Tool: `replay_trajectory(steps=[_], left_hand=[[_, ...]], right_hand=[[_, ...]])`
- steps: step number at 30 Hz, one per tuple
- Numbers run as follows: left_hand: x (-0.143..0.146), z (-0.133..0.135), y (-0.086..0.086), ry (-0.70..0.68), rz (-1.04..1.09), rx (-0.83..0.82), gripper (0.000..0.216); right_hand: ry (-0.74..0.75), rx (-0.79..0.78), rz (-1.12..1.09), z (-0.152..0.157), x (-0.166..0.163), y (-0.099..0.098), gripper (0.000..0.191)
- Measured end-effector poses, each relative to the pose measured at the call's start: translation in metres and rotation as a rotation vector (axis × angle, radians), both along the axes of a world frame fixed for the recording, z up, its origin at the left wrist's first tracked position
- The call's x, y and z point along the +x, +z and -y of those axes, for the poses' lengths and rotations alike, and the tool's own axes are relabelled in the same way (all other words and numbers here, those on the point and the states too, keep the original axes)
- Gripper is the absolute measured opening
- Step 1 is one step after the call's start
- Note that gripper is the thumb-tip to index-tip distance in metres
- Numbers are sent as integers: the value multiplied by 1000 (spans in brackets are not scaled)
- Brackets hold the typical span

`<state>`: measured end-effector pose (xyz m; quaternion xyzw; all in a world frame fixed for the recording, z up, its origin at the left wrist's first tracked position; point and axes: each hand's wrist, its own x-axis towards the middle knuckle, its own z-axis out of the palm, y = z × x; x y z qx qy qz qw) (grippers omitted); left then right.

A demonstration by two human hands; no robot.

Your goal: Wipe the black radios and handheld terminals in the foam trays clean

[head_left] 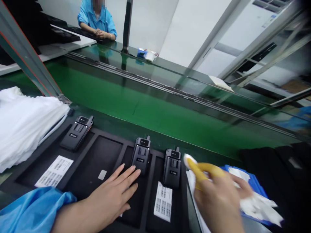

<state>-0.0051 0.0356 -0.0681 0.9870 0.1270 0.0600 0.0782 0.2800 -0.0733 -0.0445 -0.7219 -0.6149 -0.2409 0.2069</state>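
My left hand point(114, 194) lies flat and open on a black tray point(109, 152), its fingertips just short of the middle black radio point(141, 156). A second radio point(172, 167) stands to its right and a third point(76, 132) lies at the tray's far left. My right hand point(218, 197) is blurred by motion and wears yellow finger cots on its thumb and forefinger. It is closed on a white cloth point(255, 204) lying over a blue pad point(255, 184). White barcode labels point(163, 201) lie in the tray slots.
A stack of white foam bags point(24, 123) sits at the left. A green conveyor belt point(150, 106) runs behind the tray. Another person in a blue coat point(97, 19) sits at the far side. Dark trays point(279, 165) lie at the right.
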Motion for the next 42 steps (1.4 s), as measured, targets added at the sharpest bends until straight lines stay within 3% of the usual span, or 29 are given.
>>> replay_trajectory(steps=[5, 9, 15, 23, 30, 35, 42], left_hand=[[1, -1, -3, -4, -9, -13, 40], [2, -2, -6, -3, 12, -19, 41], [2, -2, -11, -7, 43, 7, 40], [2, 1, -16, 17, 49, 26, 39], [4, -2, -12, 10, 71, 7, 40], [3, -1, -11, 7, 67, 39, 39], [2, -2, -11, -19, 30, 30, 39]], right_hand=[[271, -93, 99, -80, -55, -8, 24], [347, -97, 149, -107, -69, -9, 25], [418, -184, 130, -112, -61, -14, 24], [457, -133, 162, -102, -43, -14, 31], [322, -78, 188, -91, -24, -14, 28], [310, -35, 167, -101, -49, -8, 28], [320, -49, 166, -114, -72, -17, 28]])
